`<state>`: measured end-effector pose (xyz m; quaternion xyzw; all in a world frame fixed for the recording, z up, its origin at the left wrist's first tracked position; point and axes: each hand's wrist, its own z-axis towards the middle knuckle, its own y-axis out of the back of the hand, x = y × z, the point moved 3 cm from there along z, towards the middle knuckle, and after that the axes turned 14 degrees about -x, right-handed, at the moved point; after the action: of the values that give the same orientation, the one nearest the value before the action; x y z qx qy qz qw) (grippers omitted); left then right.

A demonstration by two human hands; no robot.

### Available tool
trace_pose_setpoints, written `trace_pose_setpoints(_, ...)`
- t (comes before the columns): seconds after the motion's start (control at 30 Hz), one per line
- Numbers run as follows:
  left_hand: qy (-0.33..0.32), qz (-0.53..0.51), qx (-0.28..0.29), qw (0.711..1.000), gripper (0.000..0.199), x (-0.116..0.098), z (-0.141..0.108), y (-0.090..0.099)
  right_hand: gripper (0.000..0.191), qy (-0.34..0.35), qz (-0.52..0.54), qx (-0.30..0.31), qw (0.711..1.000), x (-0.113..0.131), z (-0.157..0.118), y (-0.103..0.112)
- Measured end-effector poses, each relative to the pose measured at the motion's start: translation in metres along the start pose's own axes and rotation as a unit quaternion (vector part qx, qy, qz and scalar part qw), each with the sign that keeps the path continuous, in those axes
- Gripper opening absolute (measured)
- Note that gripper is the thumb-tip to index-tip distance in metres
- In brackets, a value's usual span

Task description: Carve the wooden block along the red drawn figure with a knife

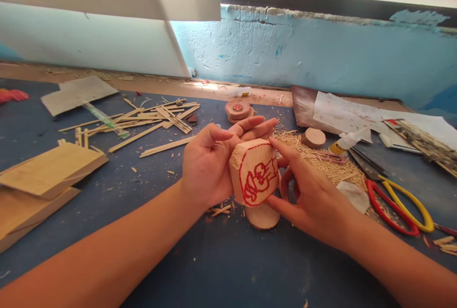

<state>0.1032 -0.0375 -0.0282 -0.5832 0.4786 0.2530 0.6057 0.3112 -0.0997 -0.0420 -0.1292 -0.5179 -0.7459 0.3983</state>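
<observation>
A pale wooden block (pixel 257 174) with a red line drawing and a red outline on its face is tilted toward me above the table. My right hand (pixel 303 182) grips its right edge between thumb and forefinger. Behind and left of the block, my left hand (pixel 214 165) is palm up with fingers stretched out, its palm against or close beside the block. Below the block, a round wooden slice (pixel 262 216) lies on the dark tabletop. Farther back sits a small stack of round slices (pixel 238 109) with a red decoration on top.
Thin wooden sticks (pixel 157 120) and folded cardboard (pixel 53 170) lie at left. On the right are wood shavings (pixel 328 160), a glue bottle (pixel 348 141), scissors (pixel 396 203) with red and yellow handles, a wooden disc (pixel 313 137) and stained paper (pixel 342 113). A blue wall (pixel 285 55) stands behind.
</observation>
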Motion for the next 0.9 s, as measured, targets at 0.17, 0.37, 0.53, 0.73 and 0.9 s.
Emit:
trace_pose_setpoints(0.17, 0.012, -0.014, 0.042, 0.999, 0.049, 0.001, -0.005, -0.009, 0.093, -0.002, 0.013, -0.027, 1.000, 0.004, 0.000, 0.003)
trace_pose_setpoints(0.37, 0.058, -0.003, 0.027, 0.998, 0.077, 0.012, -0.001, -0.017, 0.081, -0.006, 0.054, -0.017, 0.998, 0.009, 0.003, 0.010)
trace_pose_setpoints(0.53, 0.036, -0.003, -0.044, 0.998, 0.070, 0.016, 0.011, -0.005, 0.049, 0.101, -0.077, 0.019, 0.992, 0.001, 0.012, 0.030)
trace_pose_setpoints(0.73, 0.034, -0.020, -0.097, 0.995, 0.059, 0.018, 0.014, 0.001, 0.036, 0.178, -0.134, 0.152, 0.963, -0.013, 0.009, 0.024)
trace_pose_setpoints(0.9, 0.059, -0.044, -0.116, 0.991, 0.056, 0.020, 0.012, -0.001, 0.025, 0.221, -0.161, 0.114, 0.955, -0.014, 0.009, 0.020)
